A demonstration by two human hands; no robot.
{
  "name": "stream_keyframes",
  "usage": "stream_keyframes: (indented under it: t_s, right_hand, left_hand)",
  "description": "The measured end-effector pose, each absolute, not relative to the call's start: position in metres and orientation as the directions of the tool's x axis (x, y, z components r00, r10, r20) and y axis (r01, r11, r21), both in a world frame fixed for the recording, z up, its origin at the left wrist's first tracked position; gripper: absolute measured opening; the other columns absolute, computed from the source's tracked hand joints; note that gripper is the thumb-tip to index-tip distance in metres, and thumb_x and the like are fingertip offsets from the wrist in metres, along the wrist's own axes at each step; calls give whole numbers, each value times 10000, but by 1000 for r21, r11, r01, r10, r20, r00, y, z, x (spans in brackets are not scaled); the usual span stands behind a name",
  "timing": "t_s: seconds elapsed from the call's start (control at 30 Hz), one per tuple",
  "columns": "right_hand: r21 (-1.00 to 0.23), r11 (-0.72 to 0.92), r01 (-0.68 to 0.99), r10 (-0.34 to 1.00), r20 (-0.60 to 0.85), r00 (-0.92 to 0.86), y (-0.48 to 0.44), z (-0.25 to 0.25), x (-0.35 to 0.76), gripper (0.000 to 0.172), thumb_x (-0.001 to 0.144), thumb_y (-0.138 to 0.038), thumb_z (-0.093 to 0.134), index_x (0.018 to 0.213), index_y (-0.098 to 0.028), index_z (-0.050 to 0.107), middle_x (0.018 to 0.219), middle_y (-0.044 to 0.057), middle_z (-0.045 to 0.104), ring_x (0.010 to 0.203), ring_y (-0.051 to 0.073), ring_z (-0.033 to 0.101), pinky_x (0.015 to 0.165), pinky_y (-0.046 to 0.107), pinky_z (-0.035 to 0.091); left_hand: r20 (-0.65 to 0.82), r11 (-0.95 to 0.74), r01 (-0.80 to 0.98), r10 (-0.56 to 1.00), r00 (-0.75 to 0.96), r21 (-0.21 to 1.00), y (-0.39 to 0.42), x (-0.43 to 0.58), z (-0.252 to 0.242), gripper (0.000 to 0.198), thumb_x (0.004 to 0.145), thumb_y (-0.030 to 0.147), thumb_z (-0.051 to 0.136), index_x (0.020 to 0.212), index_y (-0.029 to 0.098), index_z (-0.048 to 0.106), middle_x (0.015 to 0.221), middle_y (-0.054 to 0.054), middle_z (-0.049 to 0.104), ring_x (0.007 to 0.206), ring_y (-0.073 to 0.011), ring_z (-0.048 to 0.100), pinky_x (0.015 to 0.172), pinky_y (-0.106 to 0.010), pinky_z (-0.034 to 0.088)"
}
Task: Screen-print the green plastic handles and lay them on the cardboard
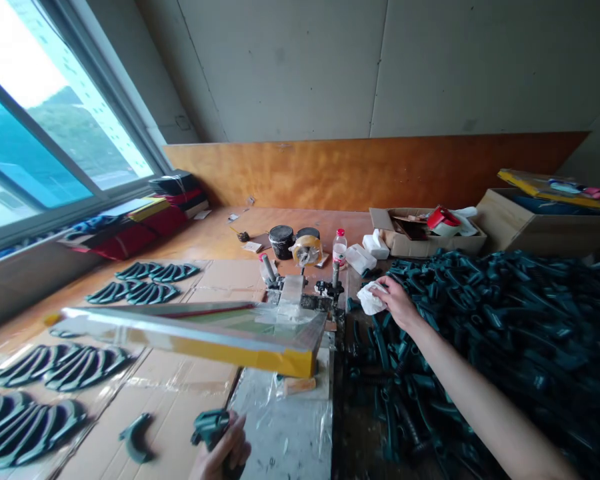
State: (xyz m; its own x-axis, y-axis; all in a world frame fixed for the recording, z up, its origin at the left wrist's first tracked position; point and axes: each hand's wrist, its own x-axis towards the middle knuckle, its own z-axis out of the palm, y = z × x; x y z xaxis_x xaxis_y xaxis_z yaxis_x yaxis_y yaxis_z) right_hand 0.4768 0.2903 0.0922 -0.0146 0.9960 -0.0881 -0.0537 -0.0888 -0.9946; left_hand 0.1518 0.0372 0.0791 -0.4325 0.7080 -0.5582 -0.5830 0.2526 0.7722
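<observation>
At the bottom of the head view, my left hand point(227, 443) is closed round a dark green moulded part point(211, 427), whose lower end is hidden by the fingers. Out to the right, my right hand point(394, 300) pinches a crumpled white cloth or tissue point(371, 298) beside a heap of dark green parts point(460, 333). Between the hands, a screen-printing frame point(220, 337) with yellow-taped edges sits raised on a metal clamp stand point(293, 293). One loose curved part point(138, 438) lies on the cardboard left of my left hand.
Rows of curved green parts point(87, 367) cover the cardboard sheets point(180, 400) at left. Behind the stand are a black tub point(281, 241), a tape roll point(307, 251) and a red-capped bottle point(339, 247). Cardboard boxes point(415, 247) stand at back right, against a wooden board point(330, 173).
</observation>
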Motion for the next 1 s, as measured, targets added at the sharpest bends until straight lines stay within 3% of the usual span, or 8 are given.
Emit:
stream_keyframes:
  t_s: [0.1,0.27,0.43,0.57,0.7,0.8,0.9,1.0]
  right_hand:
    - [-978,-152,-141,977,-127,-169,214,115,444,449,606,-485,809,818,-214,519,691,-39,618,612,136,557,561,233,409]
    - [-978,-158,-135,899,-86,-430,133,131,373,370,678,-474,788,807,-204,571,788,-2,677,761,170,620,680,265,464]
    - [-999,-41,-25,900,-26,-434,106,128,338,312,705,-465,765,767,-198,617,724,8,673,694,173,625,665,286,499]
    - [-970,208,124,943,165,-291,90,124,325,256,826,-433,668,978,-228,671,887,57,717,824,214,676,726,334,552]
    - [-656,640,401,766,501,-403,70,118,295,410,825,-341,707,1227,-298,635,1373,93,565,1276,317,506,1081,542,403]
    - [-483,754,445,656,542,-524,67,108,262,623,806,-296,734,1388,-300,511,1380,82,566,1300,317,486,1136,578,334]
    - [-563,712,421,700,513,-497,75,94,232,564,887,-243,623,1427,-295,468,1310,75,622,1206,266,579,1044,482,475]
    - [-769,503,394,852,365,-376,84,84,211,371,926,-266,535,1288,-285,616,1197,70,687,1100,257,647,948,426,537]
  left_hand:
    - [-516,248,-572,771,-372,782,39,173,90,453,451,347,937,630,177,557,538,69,445,487,-47,402,491,-189,378]
    - [-381,209,-574,904,-195,792,41,205,119,492,542,423,880,922,172,693,972,-66,694,943,-212,639,816,-310,505]
    - [-252,126,-398,925,-284,909,33,195,117,371,576,362,860,621,181,540,573,53,500,548,-84,458,572,-222,392]
    - [-240,117,-327,899,-367,938,30,170,106,498,575,389,843,557,199,383,538,73,378,523,-67,336,536,-220,326]
    - [-262,142,-337,902,-343,931,40,142,99,443,606,428,807,582,199,429,553,58,408,542,-83,362,542,-230,329]
    - [-279,141,-400,908,-313,906,48,118,97,385,620,411,802,626,188,488,580,51,462,553,-87,398,552,-226,351]
    - [-299,160,-466,923,-241,870,56,89,102,357,666,402,786,646,185,503,576,47,494,534,-80,423,537,-212,358]
    - [-359,269,-485,928,-102,832,67,53,103,373,668,465,784,690,181,543,602,20,559,542,-103,513,555,-227,421]
